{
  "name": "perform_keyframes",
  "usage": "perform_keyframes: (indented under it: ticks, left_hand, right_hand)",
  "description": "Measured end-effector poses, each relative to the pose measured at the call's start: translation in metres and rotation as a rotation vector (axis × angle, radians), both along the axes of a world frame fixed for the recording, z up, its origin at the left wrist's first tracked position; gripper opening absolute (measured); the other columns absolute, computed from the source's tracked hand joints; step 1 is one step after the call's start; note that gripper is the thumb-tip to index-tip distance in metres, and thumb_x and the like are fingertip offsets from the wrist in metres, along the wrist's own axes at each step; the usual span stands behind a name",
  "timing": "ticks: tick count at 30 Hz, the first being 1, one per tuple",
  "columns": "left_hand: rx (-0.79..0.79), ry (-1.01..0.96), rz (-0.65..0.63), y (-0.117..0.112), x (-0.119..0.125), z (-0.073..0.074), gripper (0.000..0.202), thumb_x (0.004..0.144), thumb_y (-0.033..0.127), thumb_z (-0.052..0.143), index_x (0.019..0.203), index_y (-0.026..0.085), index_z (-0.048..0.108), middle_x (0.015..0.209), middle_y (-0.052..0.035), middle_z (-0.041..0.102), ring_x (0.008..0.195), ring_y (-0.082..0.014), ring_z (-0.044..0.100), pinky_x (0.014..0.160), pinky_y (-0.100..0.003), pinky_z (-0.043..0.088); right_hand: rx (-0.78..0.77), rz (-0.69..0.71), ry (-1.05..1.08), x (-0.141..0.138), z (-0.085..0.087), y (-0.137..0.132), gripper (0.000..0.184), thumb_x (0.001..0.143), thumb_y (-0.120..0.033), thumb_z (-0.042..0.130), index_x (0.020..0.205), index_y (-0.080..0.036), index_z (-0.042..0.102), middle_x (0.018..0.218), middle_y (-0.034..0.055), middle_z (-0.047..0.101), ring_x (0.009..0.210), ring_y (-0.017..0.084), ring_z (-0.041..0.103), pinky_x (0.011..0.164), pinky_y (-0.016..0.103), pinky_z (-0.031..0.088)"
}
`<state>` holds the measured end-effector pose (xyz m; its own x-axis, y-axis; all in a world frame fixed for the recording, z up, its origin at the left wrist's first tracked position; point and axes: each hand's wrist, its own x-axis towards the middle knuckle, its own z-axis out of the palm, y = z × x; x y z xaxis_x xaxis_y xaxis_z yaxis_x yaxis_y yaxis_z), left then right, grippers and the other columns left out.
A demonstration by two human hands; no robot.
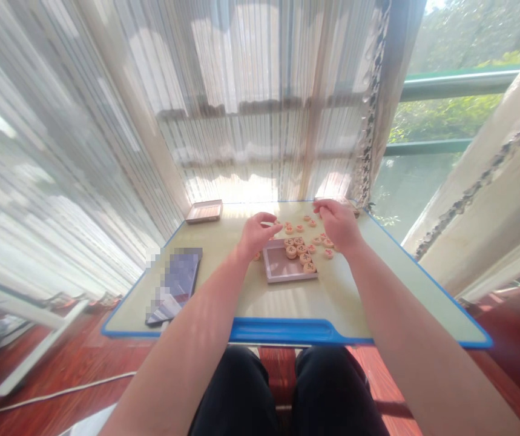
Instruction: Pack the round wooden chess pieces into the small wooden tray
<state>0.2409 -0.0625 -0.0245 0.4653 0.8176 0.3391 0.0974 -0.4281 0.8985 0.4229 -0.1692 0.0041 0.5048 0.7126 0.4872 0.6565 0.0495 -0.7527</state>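
A small pale table with a blue rim (287, 330) stands over my knees. On it lies a shallow pinkish tray (282, 269) holding several round wooden game discs (302, 254) in its right part. More discs (298, 228) lie loose on the tabletop beyond the tray. My left hand (257, 233) hovers over the tray's far left corner, fingers curled in a pinch near a disc; what they hold is hidden. My right hand (336, 221) is over the loose discs at the right, its fingers bent down and pinched together.
A second shallow tray or lid (204, 211) sits at the table's far left corner. A dark flat object (175, 287), partly blurred, lies at the near left. Sheer curtains (241, 109) hang close behind the table, a window railing (445, 85) at right. Red wood floor below.
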Motion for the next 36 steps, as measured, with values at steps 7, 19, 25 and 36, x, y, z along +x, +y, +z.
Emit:
perform_keyframes:
  ticks: [7, 19, 25, 36]
  left_hand:
    - [-0.039, -0.106, 0.134, 0.007, -0.004, -0.002, 0.043, 0.071, 0.026, 0.067, 0.111, 0.016, 0.054, 0.105, -0.0099, 0.065, 0.078, -0.0156, 0.065, 0.06, -0.026, 0.054]
    - [-0.039, -0.279, 0.246, 0.016, -0.008, 0.005, 0.048, 0.079, 0.04, 0.063, 0.118, 0.016, 0.047, 0.112, -0.0132, 0.063, 0.087, -0.0174, 0.068, 0.069, -0.028, 0.057]
    - [-0.031, -0.182, -0.019, 0.005, -0.005, 0.004, 0.045, 0.072, 0.03, 0.071, 0.111, 0.016, 0.055, 0.106, -0.0107, 0.067, 0.086, -0.0177, 0.067, 0.066, -0.027, 0.055]
    - [0.509, 0.13, 0.094, 0.001, -0.002, -0.001, 0.023, 0.074, 0.015, 0.059, 0.097, 0.02, 0.058, 0.097, -0.004, 0.064, 0.082, -0.0145, 0.061, 0.07, -0.027, 0.051]
  right_hand:
    - [-0.425, -0.108, -0.221, 0.007, -0.005, 0.0, 0.034, 0.077, -0.019, 0.046, 0.1, -0.018, 0.071, 0.094, 0.0082, 0.072, 0.082, 0.021, 0.062, 0.074, 0.031, 0.045]
    - [-0.313, -0.15, 0.029, 0.014, -0.011, 0.006, 0.029, 0.078, -0.03, 0.047, 0.085, -0.018, 0.072, 0.086, 0.0074, 0.072, 0.075, 0.02, 0.062, 0.068, 0.03, 0.045]
    - [-0.067, -0.092, 0.514, 0.005, 0.004, 0.003, 0.039, 0.087, -0.043, 0.039, 0.075, -0.016, 0.064, 0.067, 0.0063, 0.066, 0.048, 0.011, 0.048, 0.051, 0.025, 0.04]
    - [-0.048, -0.08, 0.625, 0.01, 0.003, 0.006, 0.044, 0.091, -0.047, 0.037, 0.073, -0.016, 0.061, 0.066, 0.0054, 0.064, 0.044, 0.009, 0.045, 0.041, 0.022, 0.03]
